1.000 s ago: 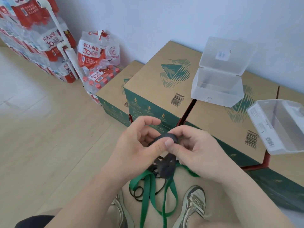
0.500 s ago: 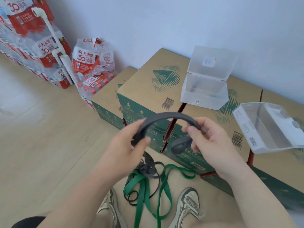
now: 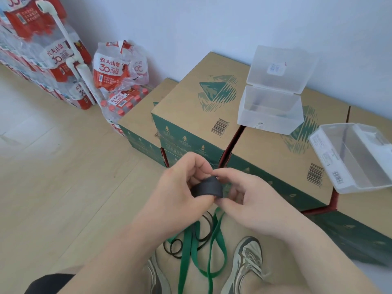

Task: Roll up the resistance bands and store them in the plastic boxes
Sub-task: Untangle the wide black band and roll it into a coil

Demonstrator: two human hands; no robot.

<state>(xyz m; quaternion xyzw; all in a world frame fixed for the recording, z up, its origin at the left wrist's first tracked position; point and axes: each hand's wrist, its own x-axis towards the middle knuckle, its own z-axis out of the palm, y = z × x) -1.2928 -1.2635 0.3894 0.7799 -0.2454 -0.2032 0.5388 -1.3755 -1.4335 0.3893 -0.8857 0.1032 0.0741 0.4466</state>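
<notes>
A black resistance band (image 3: 209, 187) is wound into a tight roll at the centre of the view. My left hand (image 3: 180, 192) grips it from the left with thumb and fingers. My right hand (image 3: 252, 200) pinches its right side. Below the hands a green resistance band (image 3: 191, 251) lies looped on the floor between my shoes, together with thin black bands (image 3: 174, 247). An open clear plastic box (image 3: 273, 111) with its lid raised stands on the cardboard boxes. A second open clear plastic box (image 3: 350, 158) sits at the right, overhanging a carton's edge.
Brown and green cardboard boxes (image 3: 201, 98) stand in a row against the white wall. Shrink-wrapped packs of water bottles (image 3: 118, 77) and a white pipe (image 3: 70, 60) fill the left back corner. Light wooden floor (image 3: 53, 177) spreads to the left. My shoes (image 3: 246, 264) are below.
Half a second ago the black band arched open between my spread hands. Now my hands have come together and the band is a compact roll between them.
</notes>
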